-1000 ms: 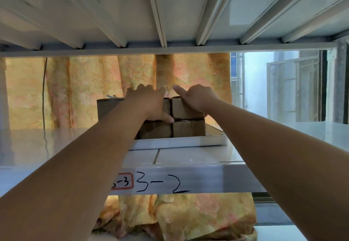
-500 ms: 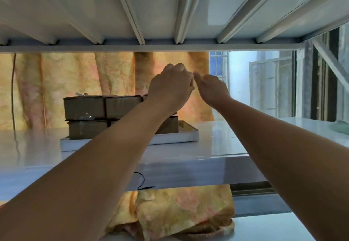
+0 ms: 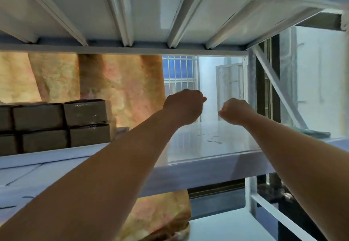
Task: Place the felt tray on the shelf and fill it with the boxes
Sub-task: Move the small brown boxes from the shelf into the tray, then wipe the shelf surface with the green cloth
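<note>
Currently the left hand (image 3: 184, 106) and the right hand (image 3: 236, 111) are hanging in the air above the right part of the white shelf (image 3: 207, 171), both arms reaching forward from the bottom corners. Each hand is showing its back to the camera, with the fingers curling into a loose fist and nothing showing in either one; the two fists are sitting near each other but not touching.

Off to the left, the felt tray (image 3: 56, 153) is lying on the shelf, its pale front wall running along below the load. The brown boxes (image 3: 56, 125) are sitting inside it in two layers, side by side and touching, their wrapping catching some glare; the left edge of the view is cutting the stack off. Both hands are staying well apart from the tray and the boxes.

Behind the shelf an orange patterned curtain (image 3: 122, 82) is hanging, and a barred window (image 3: 179, 71) is letting in bright light. Overhead, the ribbed underside of the upper shelf (image 3: 141, 14) is filling the top of the view. A greenish cloth (image 3: 317, 133) is lying at the far right of the shelf.
</note>
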### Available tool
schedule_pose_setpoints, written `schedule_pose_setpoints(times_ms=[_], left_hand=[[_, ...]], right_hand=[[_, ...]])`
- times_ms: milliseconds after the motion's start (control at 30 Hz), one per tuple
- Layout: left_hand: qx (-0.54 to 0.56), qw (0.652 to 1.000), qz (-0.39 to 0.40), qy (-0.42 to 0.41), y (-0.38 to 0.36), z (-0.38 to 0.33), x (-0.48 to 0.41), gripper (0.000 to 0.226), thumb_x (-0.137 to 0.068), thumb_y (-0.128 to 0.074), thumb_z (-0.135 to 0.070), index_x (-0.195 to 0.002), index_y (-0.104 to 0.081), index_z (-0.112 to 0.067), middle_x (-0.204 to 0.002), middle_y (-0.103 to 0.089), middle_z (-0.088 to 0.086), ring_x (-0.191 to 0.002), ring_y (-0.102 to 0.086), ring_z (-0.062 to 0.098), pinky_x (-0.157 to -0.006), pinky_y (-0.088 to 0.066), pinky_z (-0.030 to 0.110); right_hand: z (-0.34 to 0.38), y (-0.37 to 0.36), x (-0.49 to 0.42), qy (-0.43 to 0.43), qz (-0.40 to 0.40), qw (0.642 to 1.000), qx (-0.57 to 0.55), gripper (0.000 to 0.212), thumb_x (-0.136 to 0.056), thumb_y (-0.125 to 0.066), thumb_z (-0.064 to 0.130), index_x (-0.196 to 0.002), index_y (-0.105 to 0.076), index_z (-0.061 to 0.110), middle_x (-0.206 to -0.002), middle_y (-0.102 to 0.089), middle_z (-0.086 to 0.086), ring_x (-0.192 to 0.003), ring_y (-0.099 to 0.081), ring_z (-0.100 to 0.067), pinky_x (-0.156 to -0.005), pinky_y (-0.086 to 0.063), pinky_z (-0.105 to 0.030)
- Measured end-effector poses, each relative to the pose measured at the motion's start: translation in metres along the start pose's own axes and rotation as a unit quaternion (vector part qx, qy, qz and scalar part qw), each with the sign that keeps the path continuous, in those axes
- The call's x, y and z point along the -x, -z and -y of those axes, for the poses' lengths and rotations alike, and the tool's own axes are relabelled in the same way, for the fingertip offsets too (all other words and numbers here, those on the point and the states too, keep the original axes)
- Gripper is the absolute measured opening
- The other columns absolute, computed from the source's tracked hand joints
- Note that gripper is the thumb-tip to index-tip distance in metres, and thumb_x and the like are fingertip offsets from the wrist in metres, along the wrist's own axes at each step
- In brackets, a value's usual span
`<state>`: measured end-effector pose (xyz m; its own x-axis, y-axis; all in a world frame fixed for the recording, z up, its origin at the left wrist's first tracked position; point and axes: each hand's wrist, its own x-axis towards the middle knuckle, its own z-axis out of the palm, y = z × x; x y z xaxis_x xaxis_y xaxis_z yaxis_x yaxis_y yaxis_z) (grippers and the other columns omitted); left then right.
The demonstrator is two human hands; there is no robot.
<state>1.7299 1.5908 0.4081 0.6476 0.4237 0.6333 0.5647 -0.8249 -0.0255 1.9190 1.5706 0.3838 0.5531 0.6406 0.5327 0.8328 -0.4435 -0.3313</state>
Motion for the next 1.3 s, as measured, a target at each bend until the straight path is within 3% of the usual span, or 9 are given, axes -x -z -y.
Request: schedule_pose_setpoints(times_ms=[167, 467, 633, 733, 833, 933, 1033, 1167, 1300], left_hand=[[-0.035, 0.999, 0.032, -0.015, -0.030, -0.023, -0.021, 0.015, -0.095, -0.039, -0.007, -0.090, -0.053, -0.009, -0.090, -0.060, 0.008, -0.091, -0.062, 0.030, -0.080, -0.051, 0.041], [0.060, 0.993, 0.101, -0.021, -0.058, -0.022, -0.028, 0.044, -0.090, -0.032, 0.007, -0.119, -0.056, -0.017, -0.126, -0.062, 0.004, -0.115, -0.055, 0.023, -0.085, -0.043, 0.029], [0.072, 0.989, 0.118, -0.044, -0.057, -0.020, -0.023, 0.047, -0.091, -0.031, 0.009, -0.126, -0.051, -0.015, -0.131, -0.058, 0.004, -0.118, -0.052, 0.022, -0.081, -0.038, 0.021], [0.086, 0.987, 0.128, -0.052, -0.062, -0.021, -0.023, 0.048, -0.090, -0.032, 0.008, -0.127, -0.049, -0.017, -0.129, -0.060, 0.005, -0.117, -0.051, 0.021, -0.087, -0.042, 0.026], [0.101, 0.983, 0.144, -0.047, -0.067, -0.020, -0.025, 0.052, -0.087, -0.030, 0.006, -0.127, -0.048, -0.021, -0.126, -0.059, 0.006, -0.114, -0.050, 0.022, -0.094, -0.047, 0.036], [0.110, 0.982, 0.145, -0.046, -0.073, -0.017, -0.028, 0.052, -0.085, -0.035, 0.006, -0.125, -0.049, -0.024, -0.124, -0.058, 0.008, -0.108, -0.056, 0.024, -0.094, -0.051, 0.041], [0.115, 0.982, 0.146, -0.046, -0.075, -0.015, -0.029, 0.052, -0.083, -0.037, 0.007, -0.124, -0.050, -0.022, -0.124, -0.058, 0.008, -0.106, -0.057, 0.025, -0.093, -0.052, 0.040], [0.121, 0.981, 0.139, -0.056, -0.074, -0.017, -0.029, 0.052, -0.082, -0.035, 0.007, -0.123, -0.051, -0.021, -0.122, -0.059, 0.008, -0.105, -0.057, 0.024, -0.091, -0.052, 0.040], [0.119, 0.981, 0.142, -0.063, -0.076, -0.017, -0.030, 0.049, -0.083, -0.035, 0.005, -0.120, -0.052, -0.022, -0.123, -0.058, 0.006, -0.106, -0.057, 0.023, -0.092, -0.052, 0.039]], right_hand=[[-0.056, 0.008, 0.008, -0.027, -0.006, 0.997, 0.071, 0.022, -0.084, -0.050, 0.027, -0.097, -0.056, 0.010, -0.092, -0.063, -0.006, -0.087, -0.062, -0.027, -0.082, -0.054, -0.040], [-0.104, 0.017, 0.013, -0.194, 0.057, 0.976, 0.083, 0.035, -0.075, -0.054, 0.041, -0.096, -0.060, 0.014, -0.092, -0.064, -0.006, -0.096, -0.059, -0.030, -0.096, -0.041, -0.048], [-0.105, 0.027, 0.020, -0.197, 0.162, 0.967, 0.016, 0.033, -0.087, -0.055, 0.042, -0.097, -0.056, 0.011, -0.087, -0.061, -0.007, -0.076, -0.057, -0.018, -0.083, -0.043, -0.033], [-0.107, 0.024, 0.017, -0.177, 0.132, 0.973, 0.063, 0.035, -0.086, -0.050, 0.044, -0.091, -0.059, 0.010, -0.088, -0.064, -0.007, -0.078, -0.058, -0.018, -0.086, -0.045, -0.036], [-0.107, 0.024, 0.014, -0.198, 0.062, 0.977, 0.045, 0.051, -0.081, -0.053, 0.053, -0.102, -0.062, 0.007, -0.096, -0.065, -0.009, -0.088, -0.060, -0.025, -0.085, -0.048, -0.038], [-0.099, 0.031, 0.011, -0.226, 0.060, 0.972, -0.026, 0.069, -0.087, -0.049, 0.057, -0.134, -0.047, 0.006, -0.136, -0.050, -0.017, -0.123, -0.048, -0.033, -0.100, -0.039, -0.042], [-0.094, 0.037, 0.012, -0.215, 0.108, 0.968, 0.067, 0.063, -0.098, -0.034, 0.048, -0.141, -0.039, 0.003, -0.147, -0.040, -0.016, -0.133, -0.039, -0.031, -0.109, -0.031, -0.039], [-0.090, 0.044, 0.015, -0.187, 0.179, 0.948, 0.186, 0.054, -0.097, -0.039, 0.045, -0.131, -0.051, 0.003, -0.131, -0.055, -0.013, -0.119, -0.052, -0.026, -0.103, -0.037, -0.034], [-0.083, 0.045, 0.010, -0.148, 0.148, 0.945, 0.251, 0.036, -0.094, -0.052, 0.027, -0.119, -0.057, 0.001, -0.113, -0.062, -0.011, -0.095, -0.057, -0.020, -0.092, -0.046, -0.029]])
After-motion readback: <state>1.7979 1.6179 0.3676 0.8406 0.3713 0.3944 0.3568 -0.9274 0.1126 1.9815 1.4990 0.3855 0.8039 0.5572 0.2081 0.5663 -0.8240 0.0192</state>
